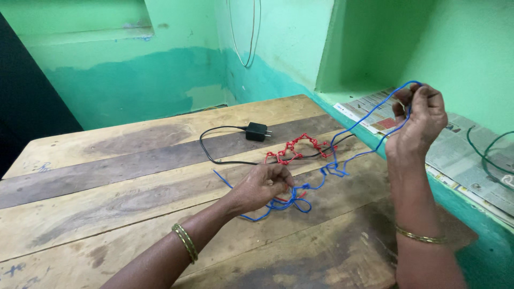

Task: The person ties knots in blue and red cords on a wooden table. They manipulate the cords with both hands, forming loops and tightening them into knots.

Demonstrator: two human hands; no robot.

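Note:
A thin blue wire runs from a tangle on the wooden table up into the air. My left hand rests on the table, pinching the tangled blue loops near their knot. My right hand is raised above the table's right edge, fingers closed on the wire's upper bend. A red twisted wire lies just beyond the left hand, touching the blue one.
A black plug adapter with its black cable lies in the middle of the table. Newspaper sheets cover a green ledge on the right, where a green wire lies. Green walls close in behind.

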